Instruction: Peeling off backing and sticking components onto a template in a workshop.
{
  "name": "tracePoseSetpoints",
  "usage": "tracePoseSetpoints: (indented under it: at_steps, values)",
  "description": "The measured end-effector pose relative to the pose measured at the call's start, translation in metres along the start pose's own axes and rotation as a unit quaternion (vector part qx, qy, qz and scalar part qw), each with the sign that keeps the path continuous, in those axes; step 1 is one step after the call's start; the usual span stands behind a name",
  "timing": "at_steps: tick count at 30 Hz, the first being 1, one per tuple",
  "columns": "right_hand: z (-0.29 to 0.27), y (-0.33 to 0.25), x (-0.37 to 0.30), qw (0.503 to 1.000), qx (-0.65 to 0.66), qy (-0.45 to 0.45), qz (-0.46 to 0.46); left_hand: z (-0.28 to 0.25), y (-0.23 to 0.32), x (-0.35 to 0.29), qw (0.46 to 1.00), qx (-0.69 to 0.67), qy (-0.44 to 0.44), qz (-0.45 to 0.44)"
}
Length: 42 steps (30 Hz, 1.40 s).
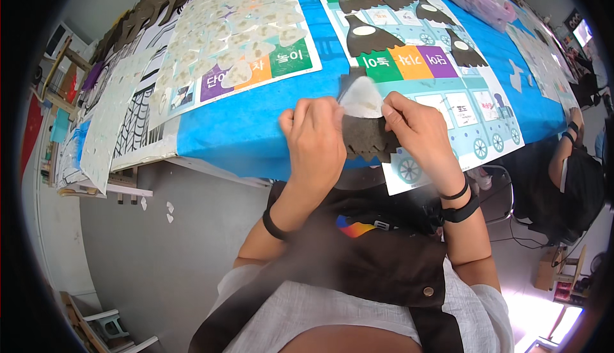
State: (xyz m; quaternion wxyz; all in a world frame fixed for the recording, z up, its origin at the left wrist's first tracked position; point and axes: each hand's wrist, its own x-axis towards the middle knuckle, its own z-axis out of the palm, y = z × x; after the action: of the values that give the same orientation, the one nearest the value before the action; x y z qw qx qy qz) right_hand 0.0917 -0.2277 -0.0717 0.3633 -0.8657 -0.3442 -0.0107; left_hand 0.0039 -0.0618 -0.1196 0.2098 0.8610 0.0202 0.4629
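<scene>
In front of my chest, over the table's near edge, I hold a dark grey-brown felt-like cutout (368,136) with a scalloped lower edge. A rounded white piece (362,100) lies against its upper part; whether it is stuck on or lifting I cannot tell. My left hand (315,142) is closed, its curled fingertips at the white piece's left edge. My right hand (419,126) pinches the cutout's right side between thumb and fingers. Just beyond, several similar dark cutouts with white ovals, one of them a larger dress-shaped cutout (371,40), rest on a printed train sheet (441,87).
A blue cloth (224,132) covers the table. On the left, another printed sheet (297,62) lies under many pale, speckled pieces (236,26). A pink plastic bag (480,1) sits at the far right. White scraps (170,212) are on the floor. Another person's arm (563,145) shows at right.
</scene>
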Motion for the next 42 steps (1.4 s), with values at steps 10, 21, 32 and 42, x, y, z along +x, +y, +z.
tracePoseSetpoints:
  at_steps: [10, 21, 32, 42]
  values:
    - [-0.003, -0.003, 0.006, 0.999, 0.005, -0.015, 0.032, -0.010, 0.001, 0.009, 0.992, -0.080, -0.056, -0.081]
    - [0.008, 0.003, 0.013, 0.998, -0.036, -0.009, 0.042, -0.008, -0.002, 0.011, 0.987, -0.095, -0.057, -0.114]
    - [0.011, 0.004, 0.016, 0.997, -0.072, 0.016, 0.034, -0.003, -0.001, 0.011, 0.988, -0.078, -0.034, -0.128]
    - [0.012, 0.005, 0.018, 0.995, -0.091, 0.016, 0.026, 0.001, -0.003, 0.010, 0.992, -0.058, -0.021, -0.109]
